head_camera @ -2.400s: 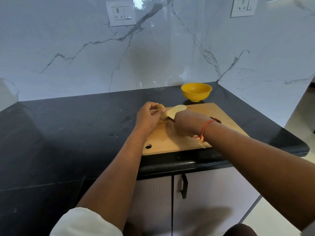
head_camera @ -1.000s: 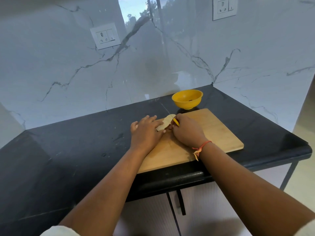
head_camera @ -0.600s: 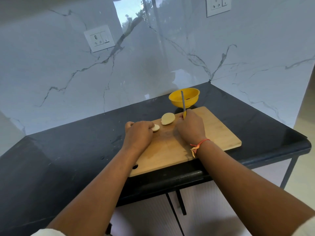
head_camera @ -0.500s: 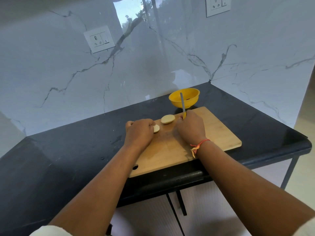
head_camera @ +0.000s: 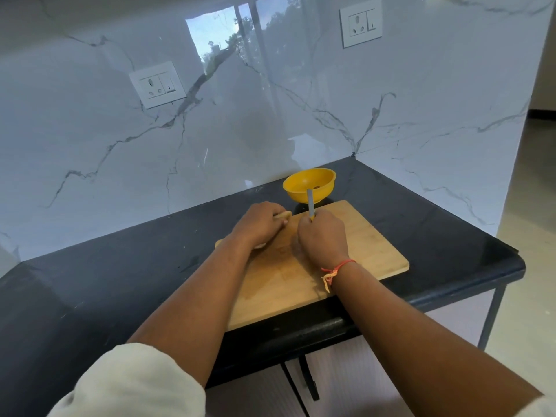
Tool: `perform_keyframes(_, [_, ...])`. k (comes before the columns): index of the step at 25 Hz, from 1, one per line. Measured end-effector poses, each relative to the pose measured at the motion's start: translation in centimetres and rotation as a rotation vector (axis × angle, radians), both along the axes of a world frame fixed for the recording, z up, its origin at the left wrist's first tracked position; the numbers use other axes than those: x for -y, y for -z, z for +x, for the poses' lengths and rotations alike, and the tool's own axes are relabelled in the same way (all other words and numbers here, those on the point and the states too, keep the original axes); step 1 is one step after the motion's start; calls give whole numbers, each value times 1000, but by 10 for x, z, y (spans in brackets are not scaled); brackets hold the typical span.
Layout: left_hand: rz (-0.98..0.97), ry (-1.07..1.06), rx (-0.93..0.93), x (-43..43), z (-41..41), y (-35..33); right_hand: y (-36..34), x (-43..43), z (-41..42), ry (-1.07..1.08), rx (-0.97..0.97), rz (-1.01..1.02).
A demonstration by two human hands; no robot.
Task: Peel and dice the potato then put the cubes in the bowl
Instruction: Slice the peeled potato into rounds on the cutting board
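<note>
On the wooden cutting board (head_camera: pixel 370 254), my left hand (head_camera: pixel 258 225) is curled over a piece of peeled potato (head_camera: pixel 284 214); only its pale tip shows past my fingers. A second pale bit peeks out under my left wrist (head_camera: pixel 260 245). My right hand (head_camera: pixel 323 236) grips a knife (head_camera: pixel 310 203) by its yellow handle, the grey blade pointing away from me toward the yellow bowl (head_camera: pixel 310 184). The bowl stands on the counter just behind the board.
The board lies on a black stone counter (head_camera: pixel 120 281) in a corner of marble walls. The counter's front edge and a cabinet handle (head_camera: pixel 310 377) are below my arms. Two wall sockets (head_camera: pixel 156 84) sit above.
My left hand has moved forward onto the larger potato piece, which lay uncovered on the board half a second ago. The right hand keeps the knife with its blade pointing away. The camera has tilted up.
</note>
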State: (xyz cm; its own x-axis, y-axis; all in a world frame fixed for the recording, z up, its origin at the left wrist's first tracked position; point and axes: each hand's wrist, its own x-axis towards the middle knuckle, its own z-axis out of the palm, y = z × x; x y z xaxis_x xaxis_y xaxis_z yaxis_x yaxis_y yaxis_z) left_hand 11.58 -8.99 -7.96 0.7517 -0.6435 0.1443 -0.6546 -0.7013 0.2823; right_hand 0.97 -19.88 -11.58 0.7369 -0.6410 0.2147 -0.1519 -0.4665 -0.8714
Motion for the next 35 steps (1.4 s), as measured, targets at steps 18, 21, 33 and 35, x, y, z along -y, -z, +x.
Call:
perform_keyframes(18, [-671, -119, -464, -58, -72, 23, 4, -8, -8, -274, 18, -200])
perform_keyframes(21, [-628, -91, -408, -60, -71, 27, 4, -8, -7, -279, 20, -196])
perform_keyframes(33, [-744, -11, -403, -60, -70, 38, 7, -9, -4, -257, 64, -196])
perform_keyframes(35, [-770, -43, -420, -61, -69, 41, 6, -9, -4, -236, 79, -178])
